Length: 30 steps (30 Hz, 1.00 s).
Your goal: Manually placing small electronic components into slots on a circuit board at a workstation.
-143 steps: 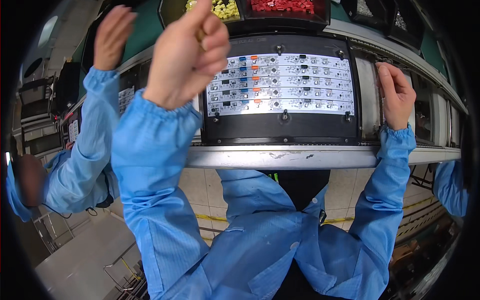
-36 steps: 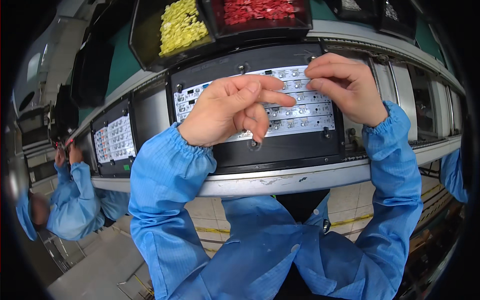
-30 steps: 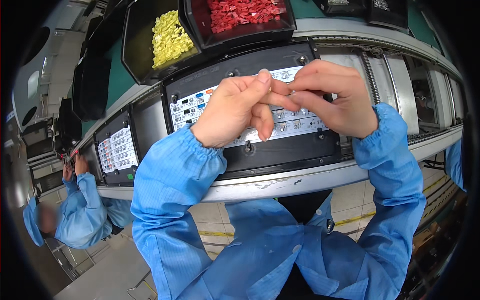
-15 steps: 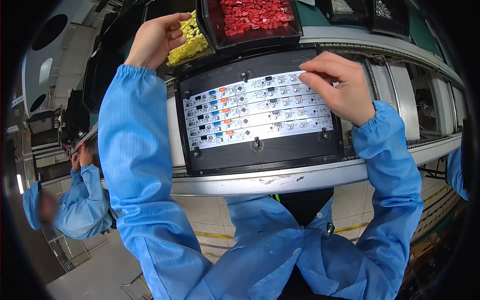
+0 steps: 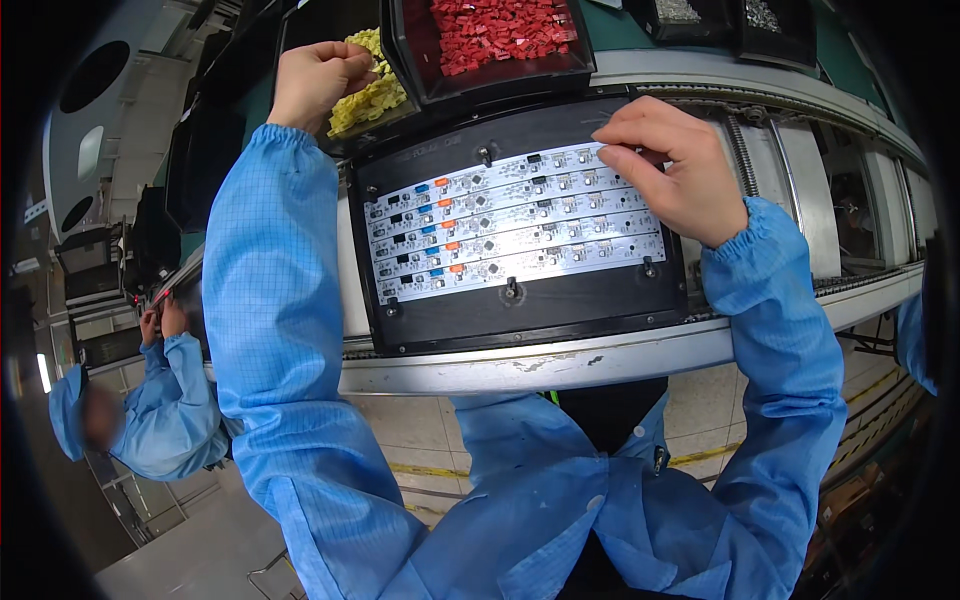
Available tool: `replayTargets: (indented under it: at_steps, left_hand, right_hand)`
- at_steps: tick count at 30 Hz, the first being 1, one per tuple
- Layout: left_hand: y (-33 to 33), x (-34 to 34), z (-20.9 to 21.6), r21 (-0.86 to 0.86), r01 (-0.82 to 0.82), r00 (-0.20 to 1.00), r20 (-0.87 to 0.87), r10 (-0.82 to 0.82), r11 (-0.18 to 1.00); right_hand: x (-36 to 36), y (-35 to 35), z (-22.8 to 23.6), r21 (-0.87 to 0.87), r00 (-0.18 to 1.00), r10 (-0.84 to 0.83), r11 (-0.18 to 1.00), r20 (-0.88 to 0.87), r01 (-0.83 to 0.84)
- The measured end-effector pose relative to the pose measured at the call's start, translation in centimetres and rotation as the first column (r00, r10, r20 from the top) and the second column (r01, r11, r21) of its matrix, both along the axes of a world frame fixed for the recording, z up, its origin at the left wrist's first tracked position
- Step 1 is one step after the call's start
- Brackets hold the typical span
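Note:
My left hand (image 5: pixel 322 82) is over the left side of a bin of small yellow parts (image 5: pixel 372 100), its fingers curled and the tips pinched together. Whatever the pinch may hold is too small to make out. Above the upper right end of the white circuit boards (image 5: pixel 520 240) hovers my right hand (image 5: pixel 680 175), thumb and forefinger close together. I cannot see what, if anything, is between them. The boards are strips side by side, bearing black, blue and orange components. Spring-like clips hold them in a flat black fixture (image 5: pixel 450 325).
A black bin of red parts (image 5: pixel 505 35) stands beside the yellow one. Farther right are two bins of small metallic parts (image 5: pixel 678 12). The fixture rests on a conveyor with a metal front rail (image 5: pixel 540 365). Another person in blue (image 5: pixel 175 410) works at far left.
My left hand has moved slightly down, and its fingers, stretched out before, have curled into a pinch over the yellow parts. My right hand has hardly moved.

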<state>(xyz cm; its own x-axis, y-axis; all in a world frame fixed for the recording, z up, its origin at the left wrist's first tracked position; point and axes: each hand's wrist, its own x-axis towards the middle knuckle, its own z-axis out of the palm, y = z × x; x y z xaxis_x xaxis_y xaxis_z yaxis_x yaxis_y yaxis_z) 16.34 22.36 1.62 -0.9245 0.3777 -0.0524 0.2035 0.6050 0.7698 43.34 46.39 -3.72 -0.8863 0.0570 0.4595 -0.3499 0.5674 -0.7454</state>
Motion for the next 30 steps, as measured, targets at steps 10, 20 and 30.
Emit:
replayTargets:
  at_steps: [10,20,30]
  left_hand:
    - [0.3,0.4,-0.1,-0.226,0.007,0.997,-0.067,-0.023,0.974]
    - [-1.8,7.2,2.6,0.109,0.355,0.919,-0.221,-0.326,0.928]
    - [-2.4,15.7,-0.5,0.238,0.353,0.935,-0.085,-0.343,0.905]
  right_hand:
    - [-0.1,-0.2,-0.3,-0.015,0.999,-0.010,1.000,0.040,0.010]
    - [-0.8,0.8,-1.0,0.223,0.998,0.034,0.975,-0.055,-0.020]
    - [-3.6,-2.8,-1.8,0.614,0.995,0.075,0.784,0.061,-0.096]
